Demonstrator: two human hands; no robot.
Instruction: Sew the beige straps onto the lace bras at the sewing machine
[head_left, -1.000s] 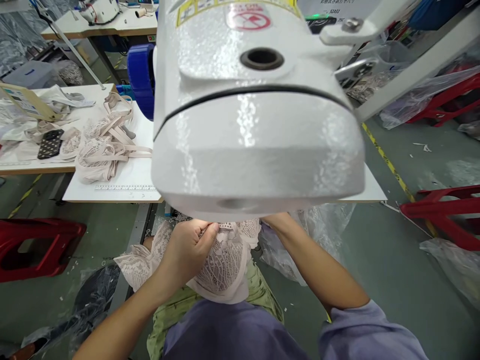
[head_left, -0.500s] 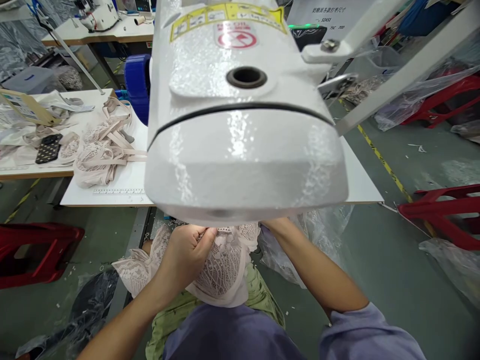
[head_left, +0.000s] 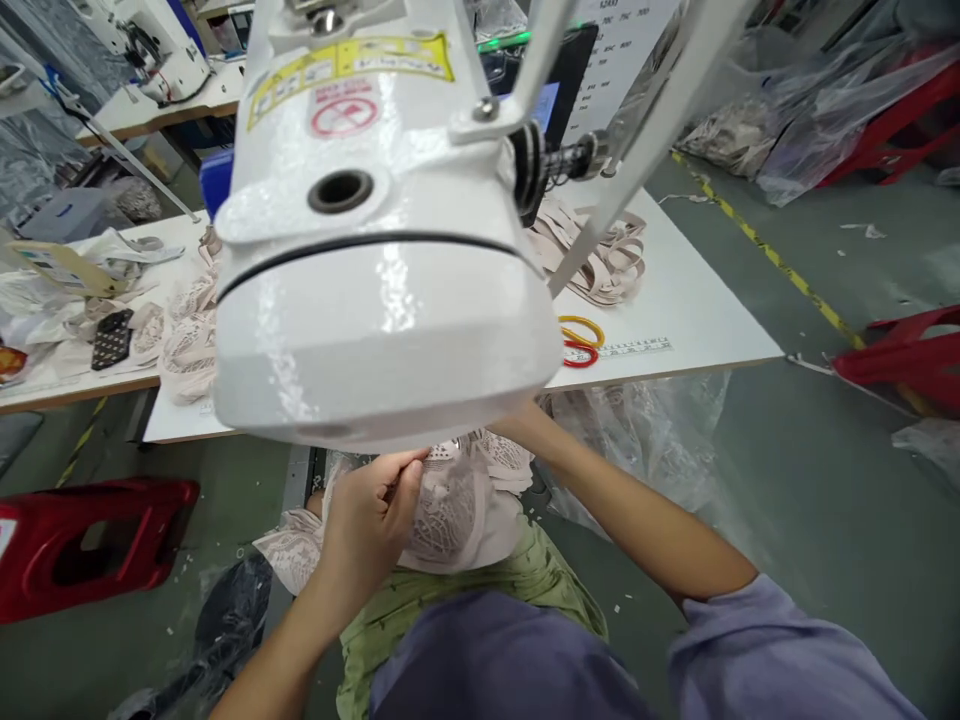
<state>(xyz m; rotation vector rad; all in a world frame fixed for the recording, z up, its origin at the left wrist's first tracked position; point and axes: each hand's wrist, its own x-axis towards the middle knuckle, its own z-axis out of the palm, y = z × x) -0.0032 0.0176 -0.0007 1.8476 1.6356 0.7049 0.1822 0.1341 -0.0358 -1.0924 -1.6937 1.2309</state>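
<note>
A pale pink lace bra (head_left: 450, 515) hangs over my lap, below the head of a white sewing machine (head_left: 390, 340). My left hand (head_left: 379, 500) pinches the bra's upper edge between thumb and forefinger. Reaching in under the machine head from the right, my right hand (head_left: 517, 420) is mostly hidden; only the wrist and the back of it show beside the lace. What its fingers do cannot be seen. The machine head also covers the needle and the far edge of the bra.
More pale bras (head_left: 187, 350) lie left on the white table (head_left: 712, 310). Right of the machine are a heap of straps (head_left: 600, 255) and scissors (head_left: 581, 345) with yellow and red handles. Red stools (head_left: 97, 540) stand on the floor; clear plastic (head_left: 645, 450) hangs below the table.
The view has swung to the right, bringing the straps, scissors and machine's side into sight. My left hand still pinches the bra, with little shift.
</note>
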